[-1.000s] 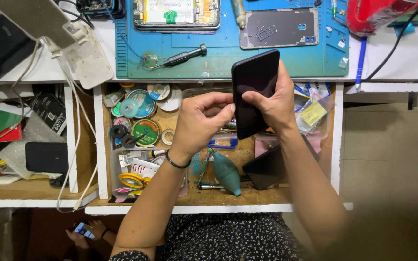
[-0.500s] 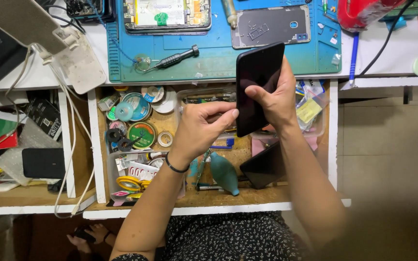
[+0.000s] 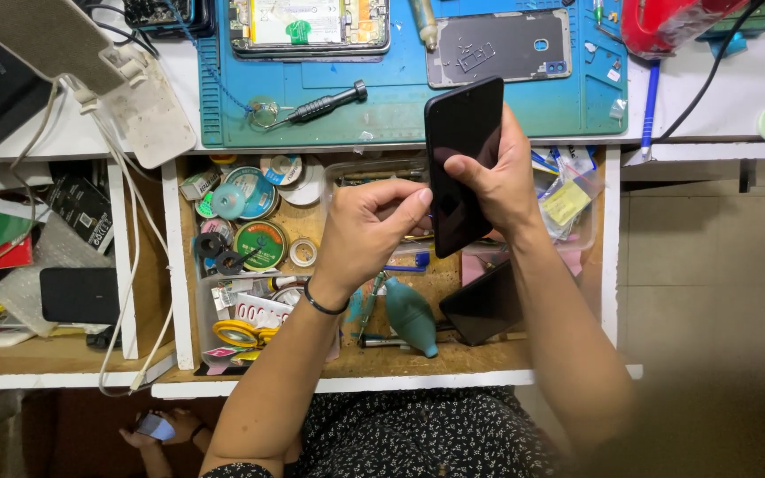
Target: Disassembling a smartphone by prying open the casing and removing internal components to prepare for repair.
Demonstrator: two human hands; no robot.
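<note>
My right hand [image 3: 498,181] grips a black phone screen panel [image 3: 460,133], held upright over the open drawer [image 3: 179,265] with its top edge over the blue work mat [image 3: 400,106]. My left hand [image 3: 374,230] has its fingers curled, the fingertips pinched at the panel's left edge near its middle. A black band circles my left wrist. Whether the left fingers hold anything small is hidden.
On the mat lie an opened phone body [image 3: 312,22], a grey back cover [image 3: 498,49] and a black screwdriver [image 3: 316,108]. The drawer holds tape rolls [image 3: 258,243], a teal dust blower [image 3: 411,317] and a dark panel [image 3: 484,305]. A red device [image 3: 666,22] sits top right.
The panel and both hands sit slightly higher and nearer the mat in the view. My left fingertips stay at the panel's left edge.
</note>
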